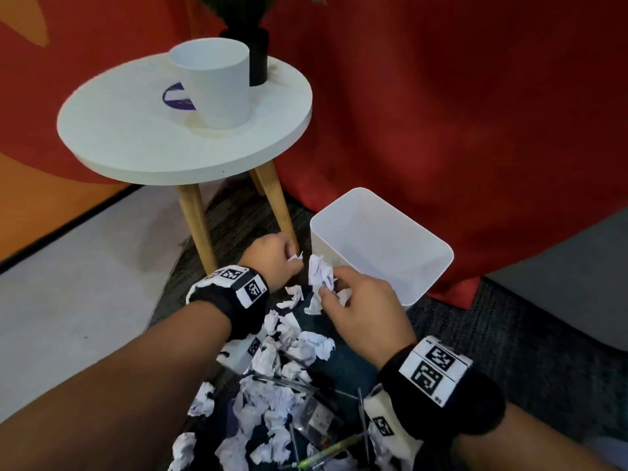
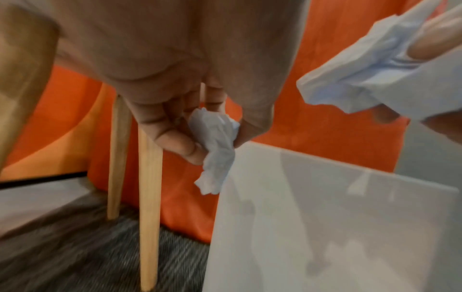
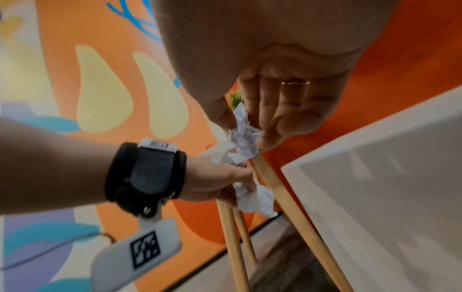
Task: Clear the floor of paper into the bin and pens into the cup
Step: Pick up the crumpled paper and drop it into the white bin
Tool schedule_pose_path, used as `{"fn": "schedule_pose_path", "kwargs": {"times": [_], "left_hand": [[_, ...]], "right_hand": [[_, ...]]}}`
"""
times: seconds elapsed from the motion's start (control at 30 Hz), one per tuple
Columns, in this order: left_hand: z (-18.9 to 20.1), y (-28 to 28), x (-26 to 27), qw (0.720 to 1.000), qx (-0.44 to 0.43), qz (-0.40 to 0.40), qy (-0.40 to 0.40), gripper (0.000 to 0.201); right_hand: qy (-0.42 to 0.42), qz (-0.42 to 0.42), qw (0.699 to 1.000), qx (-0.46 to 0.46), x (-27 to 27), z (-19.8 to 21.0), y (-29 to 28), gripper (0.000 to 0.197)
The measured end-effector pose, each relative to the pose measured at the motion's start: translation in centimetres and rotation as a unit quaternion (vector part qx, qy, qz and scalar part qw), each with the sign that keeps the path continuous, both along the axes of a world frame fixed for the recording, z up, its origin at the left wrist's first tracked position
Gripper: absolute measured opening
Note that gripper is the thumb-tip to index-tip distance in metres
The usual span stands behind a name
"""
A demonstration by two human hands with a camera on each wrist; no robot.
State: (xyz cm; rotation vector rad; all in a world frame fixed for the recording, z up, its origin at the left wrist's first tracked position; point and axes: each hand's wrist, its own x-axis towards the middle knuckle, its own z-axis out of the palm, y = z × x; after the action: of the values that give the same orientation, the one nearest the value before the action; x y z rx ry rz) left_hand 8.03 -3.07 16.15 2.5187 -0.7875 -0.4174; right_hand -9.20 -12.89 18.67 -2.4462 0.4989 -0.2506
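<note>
My left hand [image 1: 277,258] pinches a small crumpled paper ball [image 2: 216,146] just left of the white bin [image 1: 380,243]. Beside it, my right hand [image 1: 353,302] pinches a larger crumpled paper [image 1: 321,271] at the bin's near left corner, a little above the floor. In the right wrist view that paper [image 3: 243,136] sits between thumb and fingers, with the left hand's paper [image 3: 255,199] below it. Many crumpled papers [image 1: 289,348] lie on the dark carpet between my forearms. Several pens [image 1: 326,450] lie among them near the bottom edge. The white cup [image 1: 214,83] stands on the round side table [image 1: 136,137].
The table's wooden legs [image 1: 197,226] stand just left of the bin. A red curtain [image 1: 458,113] hangs behind the bin and table. A black plant pot [image 1: 258,59] stands behind the cup. Pale floor [image 1: 68,294] lies to the left of the carpet.
</note>
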Motion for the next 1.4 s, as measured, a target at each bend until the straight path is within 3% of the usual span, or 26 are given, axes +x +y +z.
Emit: {"fn": "schedule_pose_path", "kwargs": {"times": [0.1,0.23,0.37,0.57,0.77,0.93,1.07,1.2,1.3,1.4], "left_hand": [[2.5,-0.1,0.5,0.999,-0.018,0.028,-0.033,0.018],[5.9,-0.9,0.4,0.992,-0.077,0.062,-0.077,0.013],[7.8,-2.6,-0.8,0.986,-0.129,0.037,-0.102,0.013],[6.7,-4.8,-2.4,0.988,-0.129,0.002,-0.080,0.010],[5.7,-6.5,-3.2,0.990,-0.121,-0.025,-0.072,0.016],[4.3,-7.2,-3.8,0.991,-0.078,-0.103,-0.017,0.037],[4.0,-6.0,-3.6,0.989,-0.103,-0.106,-0.027,0.020],[3.5,-3.6,-2.7,0.990,-0.129,-0.052,-0.010,0.008],[1.7,-1.8,-2.0,0.996,-0.086,-0.032,-0.001,0.005],[-1.2,-0.5,-1.6,0.999,-0.012,-0.018,0.024,0.008]], "right_hand": [[-0.055,-0.059,0.997,0.000,0.1,1.8,-1.4,0.024],[-0.058,-0.115,0.991,-0.047,0.5,2.3,-4.4,0.020],[0.024,-0.142,0.984,-0.100,0.4,0.5,-6.9,0.025],[0.154,-0.150,0.971,-0.101,0.1,-1.1,-7.4,0.040],[0.050,-0.164,0.982,-0.075,0.0,-0.5,-7.3,0.030],[-0.053,-0.148,0.988,-0.014,-0.4,0.3,-6.3,0.017],[-0.091,-0.114,0.989,-0.019,-0.7,1.4,-4.8,0.009],[-0.036,-0.057,0.997,-0.024,-0.4,0.2,-2.4,0.010],[0.051,0.015,0.997,-0.056,0.2,-2.8,-0.6,0.012],[0.183,0.074,0.976,-0.091,0.8,-7.3,0.3,0.012]]}}
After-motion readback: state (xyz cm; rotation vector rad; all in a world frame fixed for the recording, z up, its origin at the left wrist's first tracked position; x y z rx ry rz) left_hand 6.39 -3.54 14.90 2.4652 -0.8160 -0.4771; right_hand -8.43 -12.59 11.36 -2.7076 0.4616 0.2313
